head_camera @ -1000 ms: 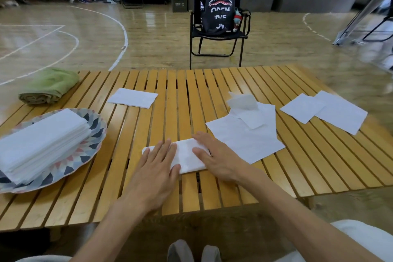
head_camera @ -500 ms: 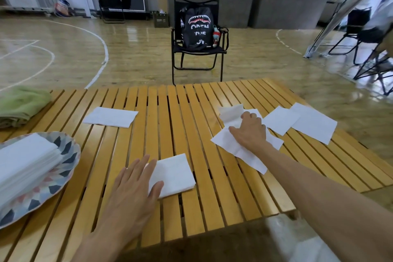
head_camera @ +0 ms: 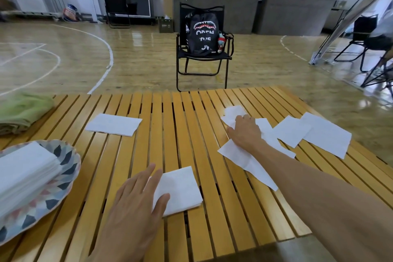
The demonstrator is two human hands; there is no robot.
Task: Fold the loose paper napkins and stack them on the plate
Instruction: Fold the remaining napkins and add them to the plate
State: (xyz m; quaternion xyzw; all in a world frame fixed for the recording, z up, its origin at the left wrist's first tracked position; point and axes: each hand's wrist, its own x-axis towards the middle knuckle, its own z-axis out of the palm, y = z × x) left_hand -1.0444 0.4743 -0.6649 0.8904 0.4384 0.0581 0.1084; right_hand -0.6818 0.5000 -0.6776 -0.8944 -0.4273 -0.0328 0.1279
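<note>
A folded white napkin point(head_camera: 180, 189) lies near the table's front edge, and my left hand point(head_camera: 136, 204) rests flat on its left part with straight fingers. My right hand point(head_camera: 244, 132) reaches out to the right and grips a loose unfolded napkin point(head_camera: 244, 159), which is bunched under its fingers. Two more loose napkins point(head_camera: 314, 134) lie overlapping further right. Another napkin point(head_camera: 113, 124) lies flat at the back left. The patterned plate point(head_camera: 61, 185) at the left edge carries a stack of folded napkins point(head_camera: 23, 174).
A rolled green towel point(head_camera: 23, 110) lies at the table's back left corner. Beyond the slatted wooden table point(head_camera: 170, 134) stands a black folding chair point(head_camera: 202, 57) with a black backpack on it. More chairs stand at the far right on the gym floor.
My right hand left the folded napkin, reached right and took hold of the loose napkin, bunching it. My left hand stayed on the folded napkin. The view tilted upward.
</note>
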